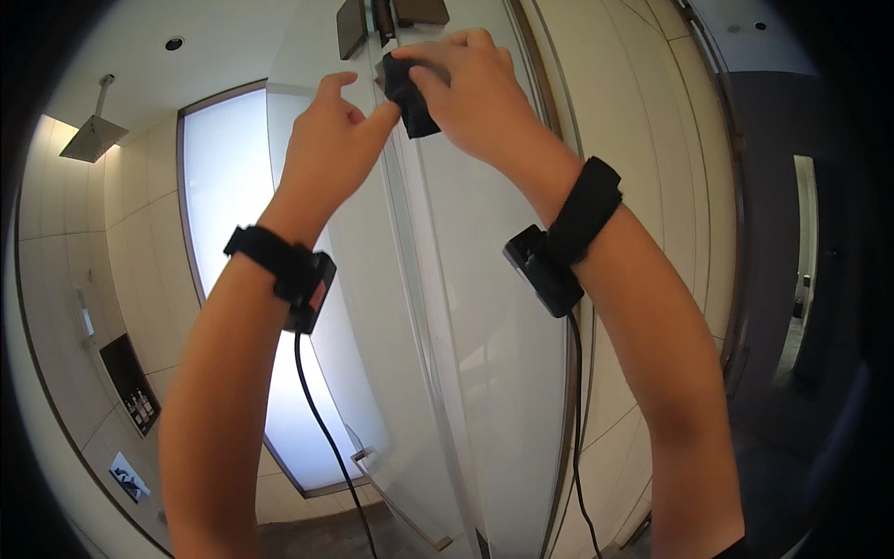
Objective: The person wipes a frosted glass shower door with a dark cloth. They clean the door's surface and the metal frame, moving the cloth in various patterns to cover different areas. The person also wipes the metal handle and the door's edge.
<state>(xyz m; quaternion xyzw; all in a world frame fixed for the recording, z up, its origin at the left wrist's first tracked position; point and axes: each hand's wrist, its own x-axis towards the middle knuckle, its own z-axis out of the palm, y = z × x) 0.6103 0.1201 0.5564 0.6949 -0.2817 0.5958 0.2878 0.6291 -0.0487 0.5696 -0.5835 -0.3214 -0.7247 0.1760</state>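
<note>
High up at the glass shower door [349,279], my right hand [464,87] grips a black cloth [413,98] between thumb and fingers. The cloth hangs just below a dark metal hinge [380,21] at the top of the glass. To its left is my left hand [339,133], with thumb and fingers apart; the thumb tip is close beside the cloth, and whether it touches is not clear. Both wrists wear black straps with small black devices and cables.
A long metal door handle [401,499] is low on the glass. Behind the door are a frosted window [230,189], a square ceiling shower head [95,138] and a wall niche [130,384] with several bottles. A tiled wall [628,140] stands at right, beside a dark opening.
</note>
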